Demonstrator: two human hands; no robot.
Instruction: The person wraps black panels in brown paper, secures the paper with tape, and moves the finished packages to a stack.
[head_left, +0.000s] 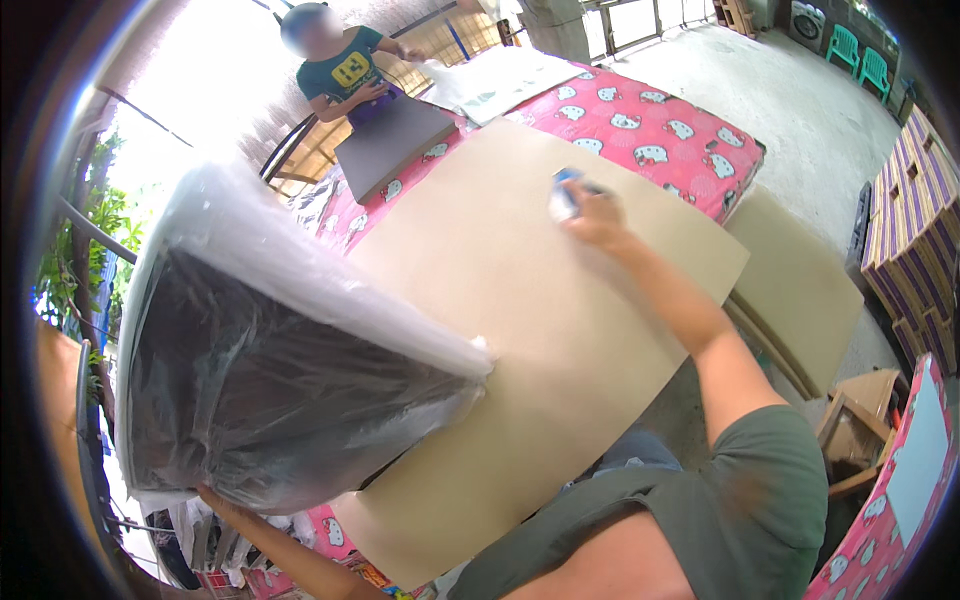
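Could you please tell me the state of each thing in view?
Dark panel: tilted, plastic-covered
Tan board: lying flat
Blue-white object: held, blurred
Right hand: closed around it
Left hand: touching panel's plastic, grip unclear
Grey slab: lying flat
Green chairs: upright, unoccupied

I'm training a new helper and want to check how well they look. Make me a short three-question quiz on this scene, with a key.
1. Multiple choice. The right hand holds a blue-and-white thing above:
a) the pink cover
b) the tan board
c) the floor

2. True or false: the left hand is at the lower edge, as pictured, of the plastic-wrapped panel.

3. Short answer: what colour are the chairs at upper right?

Key:
1. b
2. True; much of that hand is hidden.
3. Green
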